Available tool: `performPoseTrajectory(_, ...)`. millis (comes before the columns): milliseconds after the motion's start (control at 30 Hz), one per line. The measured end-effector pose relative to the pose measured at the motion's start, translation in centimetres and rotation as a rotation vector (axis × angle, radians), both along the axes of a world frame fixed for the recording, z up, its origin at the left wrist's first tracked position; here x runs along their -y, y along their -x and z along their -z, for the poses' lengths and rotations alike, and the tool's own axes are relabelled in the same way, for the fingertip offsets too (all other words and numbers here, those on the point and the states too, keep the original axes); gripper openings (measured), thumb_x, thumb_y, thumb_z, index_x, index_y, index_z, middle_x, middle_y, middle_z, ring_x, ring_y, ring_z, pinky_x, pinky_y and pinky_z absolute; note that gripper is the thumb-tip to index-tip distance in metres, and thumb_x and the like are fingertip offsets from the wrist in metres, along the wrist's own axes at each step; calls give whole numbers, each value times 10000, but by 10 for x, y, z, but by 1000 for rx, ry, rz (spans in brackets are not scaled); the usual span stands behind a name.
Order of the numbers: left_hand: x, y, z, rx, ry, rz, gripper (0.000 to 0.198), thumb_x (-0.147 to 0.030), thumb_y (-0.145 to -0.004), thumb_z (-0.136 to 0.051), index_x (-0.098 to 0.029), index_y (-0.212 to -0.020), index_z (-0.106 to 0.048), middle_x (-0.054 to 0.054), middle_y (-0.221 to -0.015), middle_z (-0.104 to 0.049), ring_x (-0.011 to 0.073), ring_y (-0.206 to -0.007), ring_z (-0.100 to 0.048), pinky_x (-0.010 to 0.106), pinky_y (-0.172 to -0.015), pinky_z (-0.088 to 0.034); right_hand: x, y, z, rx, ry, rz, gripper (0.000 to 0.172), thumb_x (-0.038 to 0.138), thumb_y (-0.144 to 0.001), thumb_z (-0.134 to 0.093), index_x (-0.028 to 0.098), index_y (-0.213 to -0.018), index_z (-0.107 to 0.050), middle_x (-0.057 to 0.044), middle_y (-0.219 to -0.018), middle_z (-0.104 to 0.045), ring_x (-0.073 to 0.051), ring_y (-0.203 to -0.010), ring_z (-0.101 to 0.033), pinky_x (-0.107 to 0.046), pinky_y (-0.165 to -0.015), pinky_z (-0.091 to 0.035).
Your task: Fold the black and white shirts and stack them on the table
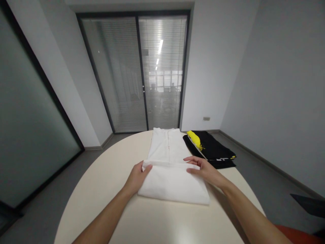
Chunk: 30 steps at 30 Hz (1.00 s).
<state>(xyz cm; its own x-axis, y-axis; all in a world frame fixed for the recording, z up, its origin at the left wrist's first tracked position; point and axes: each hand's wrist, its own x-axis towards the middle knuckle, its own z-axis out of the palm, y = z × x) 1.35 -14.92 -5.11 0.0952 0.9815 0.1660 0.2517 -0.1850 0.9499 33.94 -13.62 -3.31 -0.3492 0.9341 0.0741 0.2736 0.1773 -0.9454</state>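
A white garment [167, 145] lies lengthwise on the pale round table [106, 189], its near part folded over into a wide flap. My left hand [138, 174] grips the flap's left upper corner, thumb on top and the other fingers mostly hidden behind the cloth. At the right end of the same folded edge is my right hand [200, 167], its thumb on the flap and its fingers spread apart over the edge. Whether those fingertips pinch any cloth is hard to make out.
Folded black garments [213, 145] with a yellow tasselled piece [195, 139] on them lie at the table's back right. Beyond stand glass doors with blinds [162, 101]. A red object [297, 234] shows at the lower right.
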Motion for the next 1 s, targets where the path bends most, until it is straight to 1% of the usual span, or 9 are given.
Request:
performPoseTrajectory(133,-3,2,5,118,14,157,623,-439,-830,-645,-109,-1343,-514,138,-1202,-687,258,-1062,-654,352,-923,-509,-12,5,15,149,-245,160,407,415,-810,-702,191,-1145,-647,-94,-1134,-688,-249,-1058,-626,-395,-959,-464)
performPoseTrajectory(233,-7,3,17,47,1,134,705,-338,-839,-615,-109,-1462,-377,162,-1354,-597,235,-1198,-594,361,-1052,-439,-9,9,13,334,-393,188,352,381,-858,-644,209,-1165,-654,-105,-1160,-673,-264,-1090,-596,-434,-974,-438)
performPoseTrajectory(367,-11,5,27,-156,-52,26,697,-266,-859,-574,-148,-1502,-332,150,-1403,-548,211,-1176,-586,350,-1014,-460,12,23,-6,549,-575,-2,255,400,-837,-690,234,-1031,-705,-93,-1143,-655,-270,-1116,-552,-443,-1001,-385)
performPoseTrajectory(433,-9,10,23,-283,-81,-32,668,-283,-864,-585,-176,-1486,-365,136,-1389,-545,191,-1023,-615,324,-904,-501,27,34,-15,598,-544,-216,326,449,-759,-767,242,-1004,-707,-69,-1079,-660,-254,-1053,-572,-397,-954,-408)
performPoseTrajectory(500,-3,17,13,-376,-46,-24,699,-332,-853,-618,-185,-1486,-359,117,-1327,-562,147,-821,-601,289,-772,-507,39,44,-20,668,-523,-331,393,429,-700,-809,243,-1029,-701,-61,-1068,-664,-256,-1027,-585,-378,-926,-415)
performPoseTrajectory(600,7,31,-3,-439,151,165,929,-356,-760,-729,-202,-1537,-243,80,-1245,-554,87,-652,-529,242,-621,-463,47,53,-20,753,-524,-356,288,273,-757,-719,232,-1041,-698,-58,-1038,-681,-235,-969,-618,-333,-867,-430)
performPoseTrajectory(700,13,42,-13,-431,296,317,1101,-248,-673,-768,-226,-1569,-130,96,-1291,-491,69,-664,-517,217,-576,-439,44,53,-18,745,-523,-366,229,179,-823,-581,221,-1005,-712,-49,-973,-708,-198,-902,-646,-281,-803,-441)
performPoseTrajectory(833,13,49,-19,-381,327,441,947,-150,-643,-697,-212,-1509,-319,96,-1280,-498,68,-690,-523,216,-598,-463,40,47,-20,678,-510,-341,254,204,-887,-520,205,-1034,-727,-67,-977,-738,-199,-892,-670,-273,-799,-451)
performPoseTrajectory(1000,13,59,-30,-316,539,577,971,-175,-541,-798,-280,-1435,-434,56,-1181,-595,97,-642,-600,214,-507,-493,46,49,-20,573,-322,-447,250,187,-781,-626,214,-974,-782,-32,-886,-762,-166,-760,-673,-246,-722,-461)
